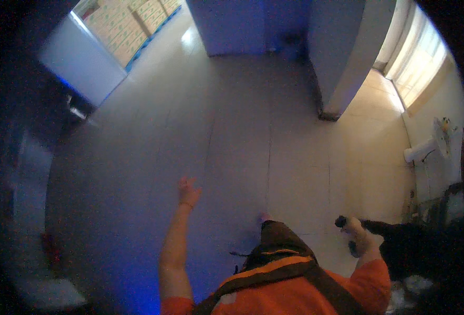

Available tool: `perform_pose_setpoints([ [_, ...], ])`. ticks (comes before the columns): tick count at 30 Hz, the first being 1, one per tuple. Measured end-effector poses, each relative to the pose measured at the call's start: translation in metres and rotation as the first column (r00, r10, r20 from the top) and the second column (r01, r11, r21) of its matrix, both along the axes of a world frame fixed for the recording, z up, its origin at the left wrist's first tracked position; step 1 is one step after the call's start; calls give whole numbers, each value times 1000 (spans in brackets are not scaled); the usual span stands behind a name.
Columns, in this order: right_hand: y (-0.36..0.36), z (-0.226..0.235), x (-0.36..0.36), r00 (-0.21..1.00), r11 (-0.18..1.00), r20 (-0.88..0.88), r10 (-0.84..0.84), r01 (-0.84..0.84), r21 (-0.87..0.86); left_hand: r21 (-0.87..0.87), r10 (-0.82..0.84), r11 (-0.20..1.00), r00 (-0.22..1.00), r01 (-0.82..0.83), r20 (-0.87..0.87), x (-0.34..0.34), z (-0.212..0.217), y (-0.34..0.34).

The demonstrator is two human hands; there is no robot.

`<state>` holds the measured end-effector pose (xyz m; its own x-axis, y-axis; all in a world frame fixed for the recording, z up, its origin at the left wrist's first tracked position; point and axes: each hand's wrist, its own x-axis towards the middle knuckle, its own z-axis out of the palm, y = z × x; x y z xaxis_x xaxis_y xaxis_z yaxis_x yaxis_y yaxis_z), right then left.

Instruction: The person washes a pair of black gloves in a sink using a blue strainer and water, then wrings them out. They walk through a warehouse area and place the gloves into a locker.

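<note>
Left hand raised above the tiled floor, fingers spread apart, nothing seen in it. Right hand curled closed around a dark object, kind unclear, toward the floor's right edge and beside a dark mass too dim to identify. White basin farther along that right edge; grey wall rises from the far side.
</note>
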<state>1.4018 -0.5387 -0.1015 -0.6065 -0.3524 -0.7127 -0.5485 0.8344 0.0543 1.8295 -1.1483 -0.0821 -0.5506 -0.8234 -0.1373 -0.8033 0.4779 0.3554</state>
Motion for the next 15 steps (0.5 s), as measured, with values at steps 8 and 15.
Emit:
perform_pose_setpoints([
  [8, -364, -69, 1, 991, 978, 134, 27, 1, -208, -83, -234, 970, 970, 228, -73, -12, 3, -205],
  [15, -920, -74, 125, 825, 776, 208, 525, -364, -514, 448, 393, 792, 908, -415, 146, 241, -87, -431],
])
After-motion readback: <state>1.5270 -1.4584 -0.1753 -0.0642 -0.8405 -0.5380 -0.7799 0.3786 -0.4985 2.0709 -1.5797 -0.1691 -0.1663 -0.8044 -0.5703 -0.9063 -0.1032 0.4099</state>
